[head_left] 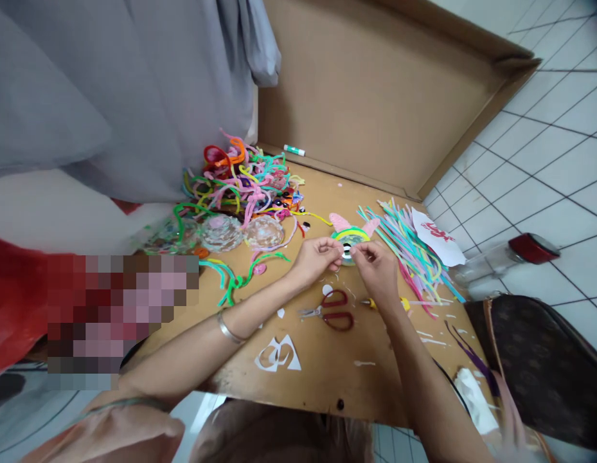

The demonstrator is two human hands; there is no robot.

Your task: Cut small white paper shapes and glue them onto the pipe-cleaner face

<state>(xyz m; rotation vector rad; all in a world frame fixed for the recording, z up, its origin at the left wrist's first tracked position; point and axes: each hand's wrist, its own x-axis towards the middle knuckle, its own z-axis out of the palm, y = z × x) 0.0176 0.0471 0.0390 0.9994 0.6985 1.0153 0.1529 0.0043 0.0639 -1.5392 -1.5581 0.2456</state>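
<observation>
Both my hands meet over a round craft piece [353, 235] with a green and yellow rim and two pink ears, lying on the wooden table [298, 379]. Between my fingertips is a small black-and-white disc [347, 251]. My left hand [317, 259] pinches its left side, and my right hand [376, 263] pinches the right side. Just below them lie red-handled scissors [329, 311], their blades pointing left. A yellow-tipped tool [370, 303] lies partly hidden under my right wrist.
Tangled pipe cleaners [245, 186] pile up at the back left, beside clear round pieces [221, 232]. More pipe cleaners [409, 238] lie right, near a bottle [500, 257] and brown bag [534, 366]. White paper scraps [279, 354] are in front. A cardboard panel [375, 90] stands behind.
</observation>
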